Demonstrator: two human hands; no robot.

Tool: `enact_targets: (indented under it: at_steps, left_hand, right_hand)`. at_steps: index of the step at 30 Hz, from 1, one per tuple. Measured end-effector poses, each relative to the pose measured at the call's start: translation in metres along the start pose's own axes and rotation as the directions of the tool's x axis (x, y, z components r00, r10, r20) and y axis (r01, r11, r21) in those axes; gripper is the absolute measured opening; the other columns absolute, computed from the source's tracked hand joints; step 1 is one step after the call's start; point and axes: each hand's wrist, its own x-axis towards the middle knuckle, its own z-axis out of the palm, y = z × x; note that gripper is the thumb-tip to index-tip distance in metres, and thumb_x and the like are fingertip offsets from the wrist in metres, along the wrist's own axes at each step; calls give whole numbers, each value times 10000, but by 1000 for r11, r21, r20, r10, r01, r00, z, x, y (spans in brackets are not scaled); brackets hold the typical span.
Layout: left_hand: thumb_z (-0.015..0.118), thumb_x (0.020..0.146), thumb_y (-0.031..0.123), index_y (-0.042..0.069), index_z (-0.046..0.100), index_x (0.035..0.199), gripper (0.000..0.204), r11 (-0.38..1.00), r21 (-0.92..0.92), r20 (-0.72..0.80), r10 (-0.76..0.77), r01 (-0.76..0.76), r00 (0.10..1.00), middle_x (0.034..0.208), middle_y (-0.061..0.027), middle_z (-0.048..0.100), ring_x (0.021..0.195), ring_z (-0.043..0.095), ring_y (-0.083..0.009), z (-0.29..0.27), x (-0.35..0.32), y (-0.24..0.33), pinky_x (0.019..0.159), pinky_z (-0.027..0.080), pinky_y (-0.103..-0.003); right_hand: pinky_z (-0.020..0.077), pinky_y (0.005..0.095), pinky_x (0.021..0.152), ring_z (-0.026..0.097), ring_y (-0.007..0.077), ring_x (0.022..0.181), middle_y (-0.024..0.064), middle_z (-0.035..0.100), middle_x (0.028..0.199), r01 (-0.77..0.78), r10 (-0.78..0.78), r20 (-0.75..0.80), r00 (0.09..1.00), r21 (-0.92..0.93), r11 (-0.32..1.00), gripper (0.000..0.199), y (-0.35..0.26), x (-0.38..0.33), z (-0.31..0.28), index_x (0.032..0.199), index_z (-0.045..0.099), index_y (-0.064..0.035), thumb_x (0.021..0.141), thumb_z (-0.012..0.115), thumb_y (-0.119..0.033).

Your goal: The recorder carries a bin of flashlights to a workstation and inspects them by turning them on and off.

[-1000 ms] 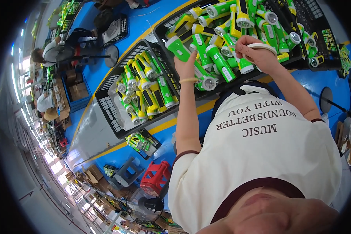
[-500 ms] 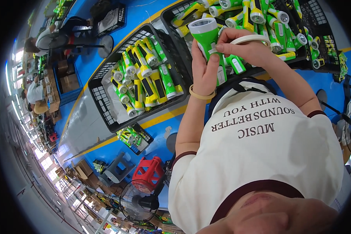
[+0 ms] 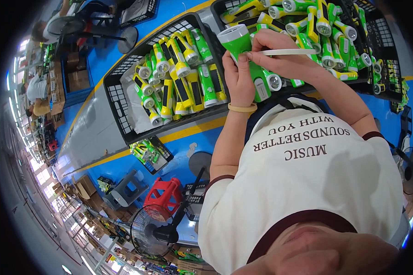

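Two hands meet on one green flashlight [image 3: 243,50], held above the seam between two black mesh crates, toward twelve o'clock in the view. The left hand [image 3: 240,80] wraps the flashlight's body from below, fingers curled tight around it, a yellow band [image 3: 242,108] on its wrist. The right hand [image 3: 284,57] lies just beside it at its three o'clock, fingers closed on the flashlight's far side, and pinches a white strap [image 3: 287,52] that runs across its knuckles. The left crate [image 3: 119,98], at ten o'clock from the hands, holds yellow and green flashlights [image 3: 183,78] lying side by side. The right crate [image 3: 385,87], at two o'clock, is heaped with more green flashlights [image 3: 326,36].
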Motion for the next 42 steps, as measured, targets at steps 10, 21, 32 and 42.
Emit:
enact_targets:
  at_steps: [10,21,32,42]
  left_hand:
    - [309,923,471,58,405,1150,481,986,-127,-76,-117,107,990,979,-38,508,875,498,-130,-27,3,10,759,425,-272]
    - [287,844,639,71,335,1232,689,937,-322,-24,-148,133,989,1039,-70,496,884,508,-158,-33,0,12,752,433,-308]
    - [408,914,378,43,421,1084,376,876,-418,18,-255,239,967,812,-92,578,645,591,-174,-30,-2,19,560,500,-282]
    - [524,843,239,28,481,968,249,837,-311,-21,-480,450,877,751,-111,588,627,603,-194,-45,3,-7,545,500,-293]
  right_hand:
    - [354,248,576,428,100,654,25,498,759,165,-186,104,977,182,969,153,-14,2,22,702,463,-29,803,569,-72]
    - [324,204,523,397,29,622,-34,505,776,-131,105,98,990,327,936,154,-10,10,33,731,503,-53,829,583,-141]
    - [344,226,556,435,79,643,0,459,712,3,0,37,999,-101,995,222,7,20,17,720,510,-40,826,599,-215]
    - [388,248,592,473,101,662,20,510,710,-51,48,39,998,71,996,191,27,12,35,734,535,-29,784,638,-181]
